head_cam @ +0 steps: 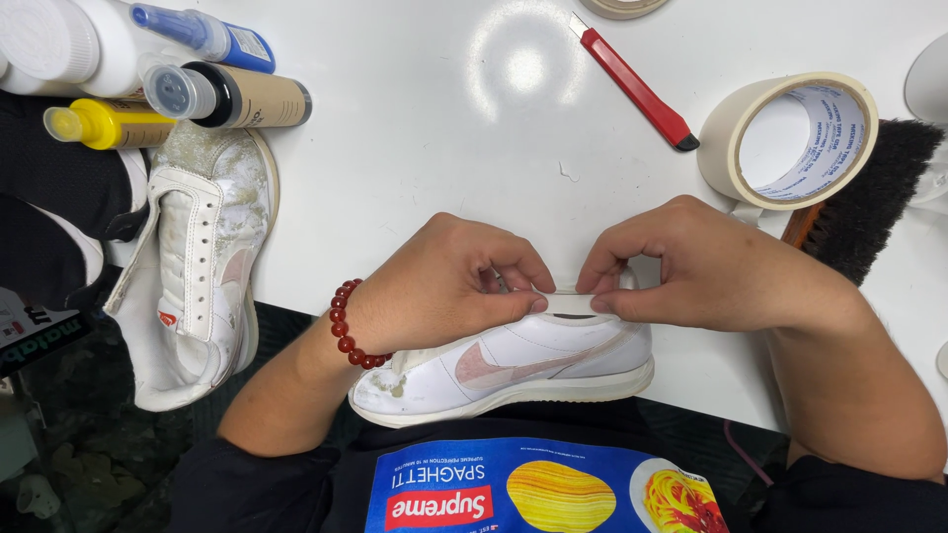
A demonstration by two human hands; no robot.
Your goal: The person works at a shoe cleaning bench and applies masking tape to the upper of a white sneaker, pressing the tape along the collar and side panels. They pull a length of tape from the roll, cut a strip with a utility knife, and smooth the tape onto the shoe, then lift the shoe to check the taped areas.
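A white sneaker (513,370) with a faded pink side stripe lies on its side at the near edge of the white table (444,128). My left hand (449,281), with a red bead bracelet on the wrist, and my right hand (691,262) both pinch a strip of beige masking tape (571,302) along the shoe's collar. The thumbs press the strip from either end. A roll of masking tape (790,138) stands to the right of my right hand.
A second, dirty white sneaker (193,266) lies at the left table edge. Several bottles (148,79) lie at the back left. A red utility knife (637,89) lies behind the hands, and a dark brush (869,197) sits at the right.
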